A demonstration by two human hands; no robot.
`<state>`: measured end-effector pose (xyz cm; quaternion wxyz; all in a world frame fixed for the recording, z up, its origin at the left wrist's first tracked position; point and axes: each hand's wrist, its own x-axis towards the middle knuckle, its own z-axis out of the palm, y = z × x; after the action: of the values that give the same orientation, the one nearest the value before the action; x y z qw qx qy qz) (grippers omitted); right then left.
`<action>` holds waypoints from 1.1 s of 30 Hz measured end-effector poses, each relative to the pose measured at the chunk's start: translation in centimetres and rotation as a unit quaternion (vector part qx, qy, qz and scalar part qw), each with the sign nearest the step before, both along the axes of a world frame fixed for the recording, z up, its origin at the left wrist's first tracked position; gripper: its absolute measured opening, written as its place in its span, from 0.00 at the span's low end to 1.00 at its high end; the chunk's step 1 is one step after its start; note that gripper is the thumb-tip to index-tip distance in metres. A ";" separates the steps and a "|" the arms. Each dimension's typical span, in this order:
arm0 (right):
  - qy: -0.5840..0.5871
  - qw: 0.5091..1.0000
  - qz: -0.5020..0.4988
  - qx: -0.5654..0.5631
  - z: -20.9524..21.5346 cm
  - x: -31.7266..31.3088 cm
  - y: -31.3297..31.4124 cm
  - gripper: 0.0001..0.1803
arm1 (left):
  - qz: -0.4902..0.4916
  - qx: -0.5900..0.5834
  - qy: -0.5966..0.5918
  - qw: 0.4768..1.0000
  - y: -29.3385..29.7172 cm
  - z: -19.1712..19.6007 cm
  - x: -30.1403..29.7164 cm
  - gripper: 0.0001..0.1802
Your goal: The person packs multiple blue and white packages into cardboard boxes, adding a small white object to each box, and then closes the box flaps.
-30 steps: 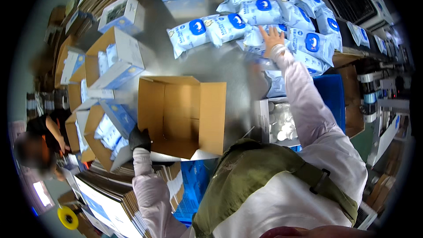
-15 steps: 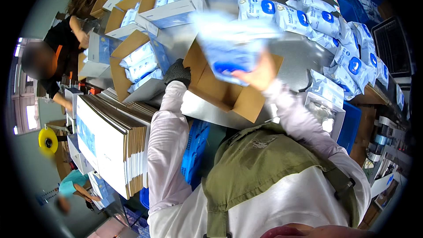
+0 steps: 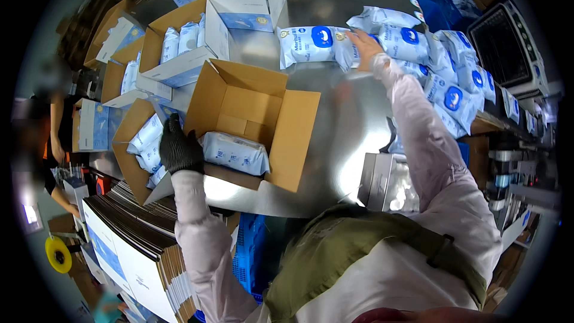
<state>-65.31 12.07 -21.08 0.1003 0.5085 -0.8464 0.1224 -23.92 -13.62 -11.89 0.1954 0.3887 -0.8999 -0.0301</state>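
An open cardboard box [image 3: 248,110] stands on the metal table in front of me, flaps spread. One pale blue wipes packet [image 3: 236,154] lies flat inside it, against the near side. My left hand [image 3: 181,148], in a black dotted glove, is closed over the box's left edge, beside a neighbouring filled box. My right hand [image 3: 365,49] is bare and reaches far across the table. Its fingers are spread over a wipes packet at the near left end of the pile, touching it. Another wipes packet [image 3: 314,45] lies just left of that hand.
Several packets [image 3: 452,97] are heaped at the right. Filled boxes [image 3: 185,42] stand left and far left. Flattened cartons [image 3: 134,251] are stacked at the lower left. A small metallic-looking box [image 3: 388,182] sits near the right edge. A co-worker's arm [image 3: 57,128] shows at far left.
The packet that my right hand held above the box now lies inside it. That hand has moved away to the packet pile. My left hand remains at the box's left edge.
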 end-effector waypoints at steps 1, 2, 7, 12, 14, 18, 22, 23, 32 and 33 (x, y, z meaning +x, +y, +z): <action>0.013 0.999 -0.023 0.026 -1.8 -2.1 0.5 0.44 | -0.045 -0.037 0.023 0.998 2.1 2.1 -1.7 0.24; 0.022 0.998 -0.041 0.048 -3.4 -3.5 0.3 0.45 | -0.100 0.005 0.104 0.989 5.2 3.2 -2.6 0.22; -0.266 0.941 -0.019 0.209 0.2 2.1 -2.0 0.48 | -0.336 0.457 0.168 0.806 22.3 -3.9 -4.4 0.28; -0.558 0.815 0.045 0.151 -6.0 12.1 -0.2 0.43 | -0.108 0.707 0.128 0.687 27.0 -14.5 -5.1 0.26; -0.384 0.922 0.029 0.020 -4.9 9.7 -4.0 0.44 | 0.097 0.780 0.257 0.563 27.9 -16.7 -5.1 0.20; -0.039 0.992 -0.094 -0.069 -5.5 5.1 -13.3 0.49 | 0.030 0.718 0.304 0.625 28.1 -17.2 -5.7 0.28; -0.284 0.956 -0.059 0.037 -5.0 2.6 -11.7 0.55 | -0.142 0.462 0.170 0.859 29.6 -22.2 -3.4 0.29; -0.403 0.914 -0.019 0.034 -4.3 2.5 -8.4 0.56 | -0.135 0.470 0.177 0.854 30.2 -22.7 -3.2 0.29; -0.722 0.651 -0.088 -0.215 2.2 16.9 16.6 0.43 | -0.136 0.749 0.262 0.593 30.5 -10.5 -7.5 0.33; -0.697 0.664 -0.088 -0.254 3.0 16.8 18.3 0.40 | -0.135 0.636 0.305 0.696 30.7 -7.2 -7.6 0.35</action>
<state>-48.54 30.38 -18.13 -0.3834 0.1523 -0.6460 0.6423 -31.52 17.12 -19.07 0.1592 0.2639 -0.5998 -0.7384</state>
